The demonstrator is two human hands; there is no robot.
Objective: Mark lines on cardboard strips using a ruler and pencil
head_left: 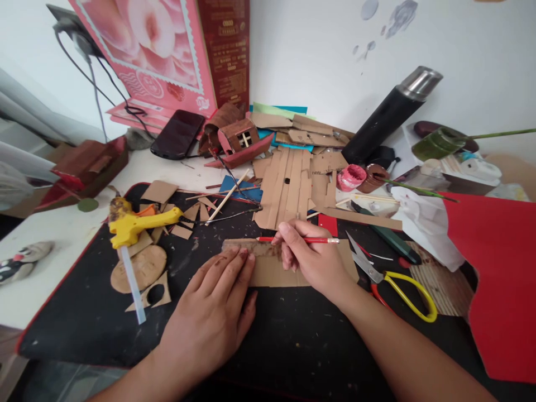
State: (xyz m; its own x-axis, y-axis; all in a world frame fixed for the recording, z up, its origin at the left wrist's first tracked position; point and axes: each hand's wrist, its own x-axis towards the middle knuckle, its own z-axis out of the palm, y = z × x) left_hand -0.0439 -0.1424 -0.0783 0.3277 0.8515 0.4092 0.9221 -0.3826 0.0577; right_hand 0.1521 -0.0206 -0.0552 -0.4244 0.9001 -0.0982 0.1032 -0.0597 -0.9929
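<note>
My left hand (215,296) lies flat with its fingers stretched out on the left part of a rectangular piece of cardboard (268,273). Under its fingertips, along the far edge, runs a see-through strip that looks like a ruler (262,248). Pinched in my right hand (312,259) is a red pencil (320,240), held nearly level above the cardboard with its dark tip pointing left. Just beyond both hands sits a larger piece of layered cardboard (287,181) with a small dark hole. To the right, scissors (379,273) with yellow and red handles lie with their blades apart.
A yellow glue gun (140,222) with a glue stick lies left, among cardboard scraps (159,191). Behind are a phone (178,134), a small model boat (240,139) and a black flask (385,120). Paint jars (352,177), a green cutter (387,234) and red sheet (498,279) are right.
</note>
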